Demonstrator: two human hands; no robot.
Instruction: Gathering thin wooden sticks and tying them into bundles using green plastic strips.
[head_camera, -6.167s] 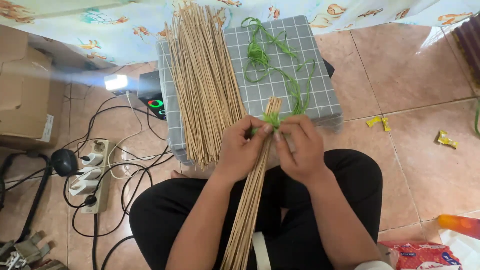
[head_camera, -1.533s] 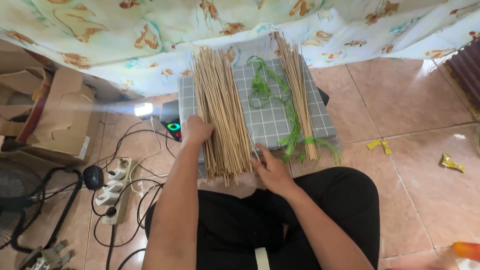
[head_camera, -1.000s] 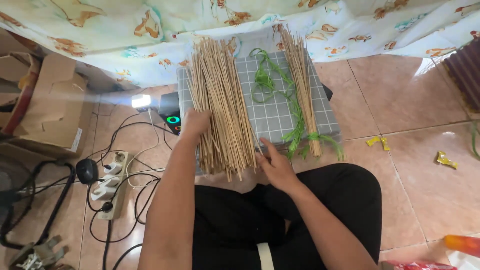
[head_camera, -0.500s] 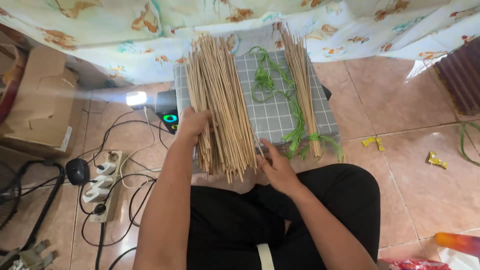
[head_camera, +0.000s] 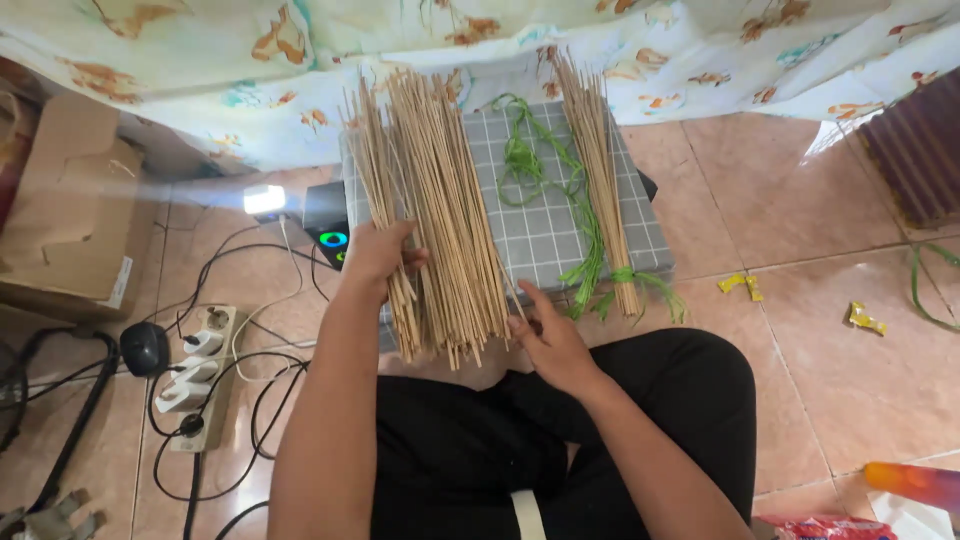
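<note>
Now left hand (head_camera: 378, 252) fingers grip the loose sticks (head_camera: 430, 210); right hand (head_camera: 552, 335) fingers spread, touching them

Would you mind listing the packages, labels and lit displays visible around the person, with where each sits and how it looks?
Cardboard box: far left on the floor, brown, flaps open.
Label: on the box's lower right side, small, white, rectangular.
Black device: beside the left hand, dark box with a glowing green-blue ring and a bright white light next to it.
Red wrapper: bottom right edge, crumpled, red, partly cut off.
Yellow wrappers: right floor tiles, small, crumpled.
</note>
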